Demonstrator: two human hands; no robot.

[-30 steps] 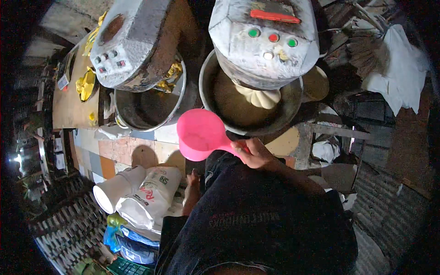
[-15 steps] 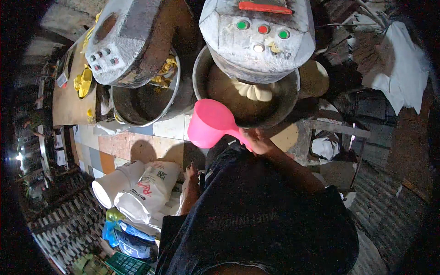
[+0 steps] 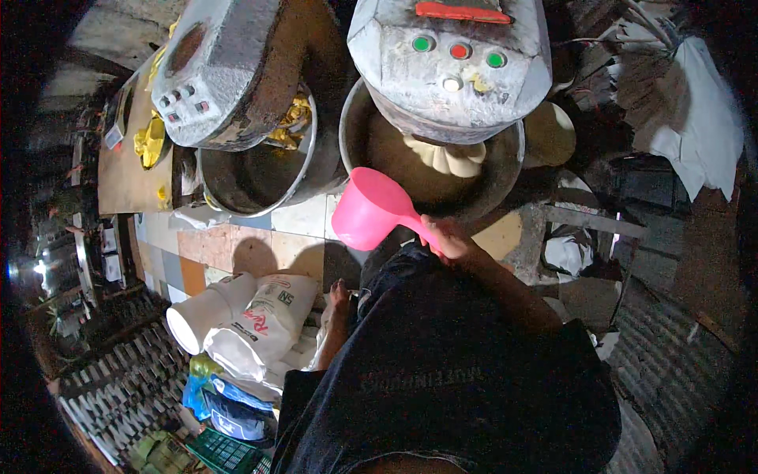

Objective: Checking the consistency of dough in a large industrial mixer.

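My right hand is closed around the handle of a pink plastic dipper. The dipper's round cup hangs in front of the near rim of a large metal mixing bowl. Pale dough shows in that bowl, beneath a worn white mixer head with green and red buttons; the mixer hides part of the dough. Down at my side is my left hand, close to a white printed sack. Its fingers are small and shadowed, so whether it grips anything is unclear.
A second mixer with a metal bowl stands to the left. Beyond it a wooden table carries yellow wrappers. A white bucket and a green crate sit at lower left. White cloth hangs at right.
The whole view has shifted slightly to the right. My right hand keeps hold of the dipper, which has tilted a little. My left hand stays low at my side.
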